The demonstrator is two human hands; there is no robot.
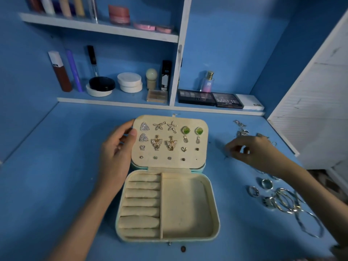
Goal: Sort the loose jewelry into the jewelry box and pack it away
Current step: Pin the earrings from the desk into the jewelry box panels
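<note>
A small dark round object (183, 248) is seen on the blue tabletop (56, 185), just in front of the cream-lined, pale turquoise jewelry box (215, 204). The box lies open; its base is divided into a column of padded cream ring rolls (141, 202) on the left and a plain cream compartment (184, 208) on the right. To the right, well apart from the box, loose silver rings and bangles (282, 200) are heaped. The upright cream lid (188, 163), studded with pairs of gold and silver earrings (156, 143), is gripped at its left edge by the left hand (116, 147), thumb laid on its face. The right hand (256, 149) is held over the tabletop, fingers curled narrowly with thumb near forefinger; whether anything is pinched cannot be told. Beyond it, tangled silver chain pieces (242, 129) are seen. Farthest back, dark eyeshadow palettes (195, 97) rest on a white shelf (113, 101).
</note>
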